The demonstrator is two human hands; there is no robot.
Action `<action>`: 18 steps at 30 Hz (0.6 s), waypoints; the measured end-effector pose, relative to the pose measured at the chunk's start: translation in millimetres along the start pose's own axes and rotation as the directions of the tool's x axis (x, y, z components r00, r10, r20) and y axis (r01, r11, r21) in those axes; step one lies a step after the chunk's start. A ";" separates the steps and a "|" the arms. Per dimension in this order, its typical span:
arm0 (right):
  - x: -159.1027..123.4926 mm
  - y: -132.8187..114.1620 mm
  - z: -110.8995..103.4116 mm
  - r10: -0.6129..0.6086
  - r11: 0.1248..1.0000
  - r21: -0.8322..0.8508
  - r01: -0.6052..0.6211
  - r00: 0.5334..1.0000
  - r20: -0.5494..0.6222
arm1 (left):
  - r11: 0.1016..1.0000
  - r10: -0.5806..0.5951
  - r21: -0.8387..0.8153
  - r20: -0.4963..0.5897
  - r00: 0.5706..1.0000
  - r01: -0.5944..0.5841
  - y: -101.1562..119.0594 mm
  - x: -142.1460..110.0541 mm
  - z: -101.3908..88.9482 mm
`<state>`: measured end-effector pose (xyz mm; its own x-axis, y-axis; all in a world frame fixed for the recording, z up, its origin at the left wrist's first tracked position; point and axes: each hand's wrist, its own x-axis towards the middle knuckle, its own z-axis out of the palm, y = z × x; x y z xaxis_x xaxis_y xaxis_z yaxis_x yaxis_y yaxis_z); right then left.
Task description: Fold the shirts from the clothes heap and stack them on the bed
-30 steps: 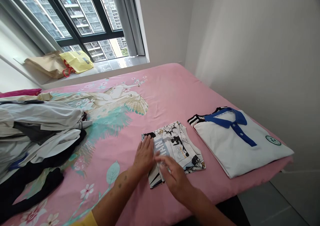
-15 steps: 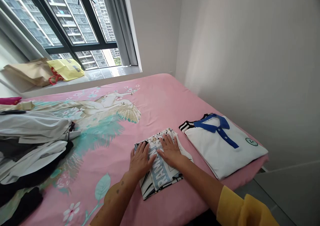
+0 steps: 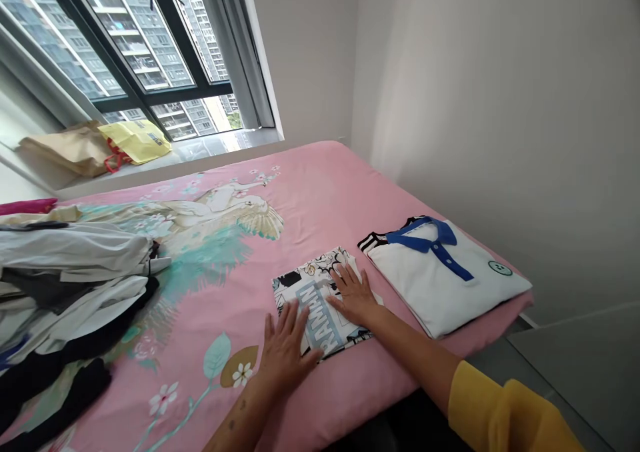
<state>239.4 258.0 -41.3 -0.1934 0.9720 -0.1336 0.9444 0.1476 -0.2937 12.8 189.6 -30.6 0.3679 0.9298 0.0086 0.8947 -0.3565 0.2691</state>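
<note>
Left hand (image 3: 285, 353) has drawn back since the earlier frame. On the pink floral bedsheet (image 3: 320, 195), beside a folded white polo shirt (image 3: 425, 285), lies a folded comic-print garment (image 3: 316, 312); smoothing seems underway, a further stroke needing flat palms. The right hand (image 3: 353, 299) rests on it, fingers spread; the left's, also spread, overlap its near edge, contact unclear.

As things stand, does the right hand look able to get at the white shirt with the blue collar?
Probably yes: the right hand is spread on the patterned garment, close beside the white shirt, with only a strip of pink bedding separating the two garments.
</note>
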 end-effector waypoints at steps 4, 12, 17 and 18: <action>-9.5 -0.9 1.4 0.004 1.000 -0.007 -0.003 0.999 0.044 | 0.935 -0.248 -0.274 -0.050 0.967 0.226 -6.1 -19.6 -6.8; -31.7 -9.9 16.5 0.001 0.999 0.045 0.003 0.997 -0.078 | -0.009 -0.368 -0.827 0.525 0.767 0.562 9.0 1.1 -44.5; -34.6 -11.5 13.7 0.025 0.989 0.148 0.004 0.981 -0.191 | -0.299 -0.219 -0.807 0.577 0.787 0.509 27.7 26.7 -45.1; -34.4 -15.0 11.0 0.054 0.982 0.191 -0.013 0.975 -0.213 | -0.294 -0.188 -0.821 0.552 0.813 0.489 32.8 35.9 -52.4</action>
<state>229.0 220.4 -42.7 -0.0807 0.9952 0.0555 0.8788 0.0973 -0.4672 42.1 216.1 29.0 0.2707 0.7723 -0.5748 -0.2914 0.6348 0.7156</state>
